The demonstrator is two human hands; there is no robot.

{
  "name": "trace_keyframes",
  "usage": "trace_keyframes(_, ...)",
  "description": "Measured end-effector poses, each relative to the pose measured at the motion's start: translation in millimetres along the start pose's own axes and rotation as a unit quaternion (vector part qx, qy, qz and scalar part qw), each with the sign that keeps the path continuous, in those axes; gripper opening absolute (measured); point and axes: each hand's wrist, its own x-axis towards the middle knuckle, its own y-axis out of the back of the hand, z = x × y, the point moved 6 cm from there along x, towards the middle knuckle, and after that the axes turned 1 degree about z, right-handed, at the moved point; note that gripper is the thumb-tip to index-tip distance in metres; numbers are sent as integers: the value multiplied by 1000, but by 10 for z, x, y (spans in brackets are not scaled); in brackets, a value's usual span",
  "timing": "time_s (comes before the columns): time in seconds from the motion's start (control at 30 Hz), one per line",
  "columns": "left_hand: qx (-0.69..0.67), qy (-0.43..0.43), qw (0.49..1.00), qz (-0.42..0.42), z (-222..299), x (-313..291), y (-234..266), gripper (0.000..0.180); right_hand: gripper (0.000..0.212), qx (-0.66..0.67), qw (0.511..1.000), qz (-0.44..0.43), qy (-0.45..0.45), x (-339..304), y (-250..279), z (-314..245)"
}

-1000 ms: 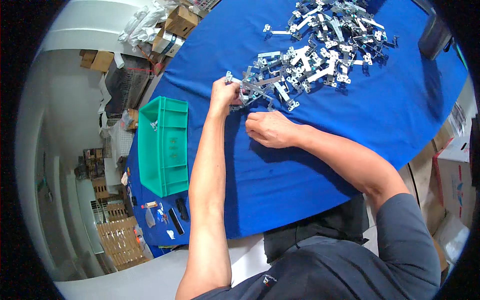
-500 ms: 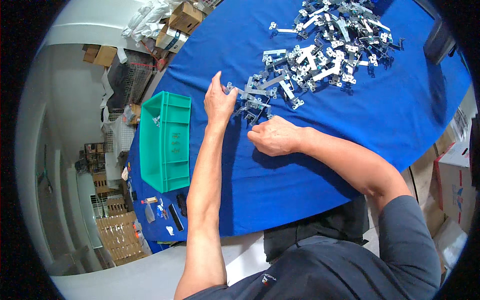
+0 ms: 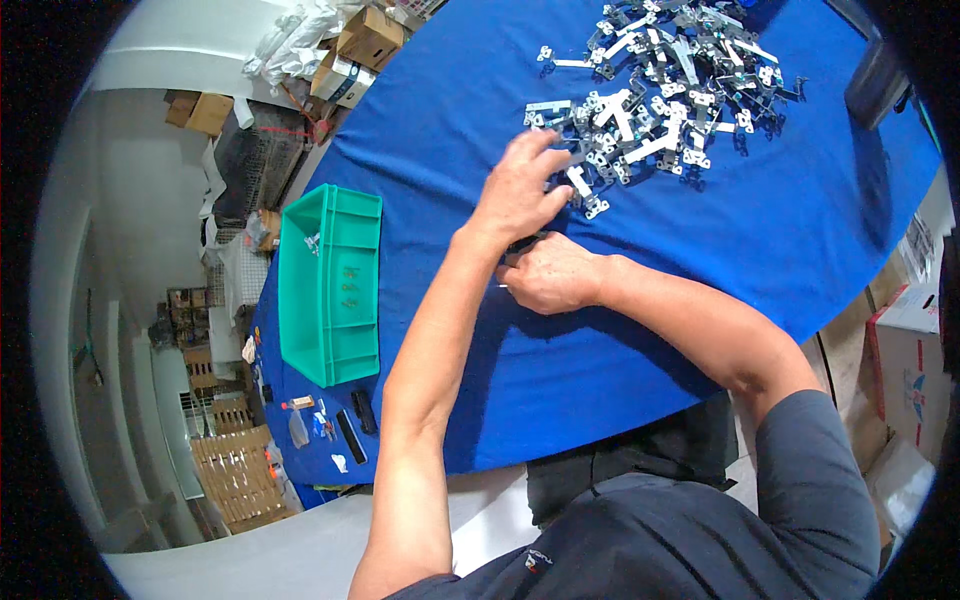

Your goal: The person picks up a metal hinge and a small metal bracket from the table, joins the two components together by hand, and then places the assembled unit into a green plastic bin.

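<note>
Thin metal brackets (image 3: 668, 110) lie in a loose, tangled heap on the far part of the desk (image 3: 640, 350). They are flat silvery strips with wider, holed plates at their ends, some catching the light and some in dark shadow. The left hand (image 3: 525, 190) is over the heap's near left edge, back of the hand up, with its fingers spread and the thumb apart from them; the fingertips are blurred, and whether they touch a bracket cannot be told. Its forearm slants up and to the right from a bent elbow.

Just below it, the right hand (image 3: 553, 272) is low over the cloth with its fingers curled inward. A small pale tip shows at the finger edge, but what they pinch, if anything, is hidden. That forearm runs almost level from a sharply bent elbow, under a dark short sleeve (image 3: 815, 450).

The desk is covered in blue cloth, softly creased. Left of the arms stands a green plastic bin (image 3: 350, 285), ribbed and straight-walled, with a few shiny pieces inside. Near its lower end lie a flat black slab (image 3: 351, 436) and a clear bottle (image 3: 298, 428). Brown cardboard boxes (image 3: 368, 35) stand beyond the desk's far left edge.
</note>
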Motion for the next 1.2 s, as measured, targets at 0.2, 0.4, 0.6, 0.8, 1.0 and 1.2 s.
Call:
trace_keyframes(0.2, -128, -32, 991, 20, 326, -28, 78, 59, 11, -47, 979, 168, 107, 6, 50, 5)
trace_keyframes(0.4, -129, 275, 914, 269, -648, -783, 400, 34, 11, -47, 983, 126, -124, 36, 154, 151)
trace_keyframes(0.6, 6, 305, 930, 206, -661, -1741, -10, 41, 14, -50, 980, 140, -133, 23, 159, 184)
trace_keyframes(0.8, 11, 299, 929, 218, -594, -1729, -72, 41, 14, -68, 957, 178, -220, -19, 159, 290)
trace_keyframes(1.0, 97, 281, 930, 214, -720, -1738, -206, 42, 13, -85, 980, 170, -65, 48, 159, 138)
trace_keyframes(1.2, 122, 277, 921, 244, -714, -1678, -214, 43, 13, -140, 985, 102, 3, 57, 108, 48)
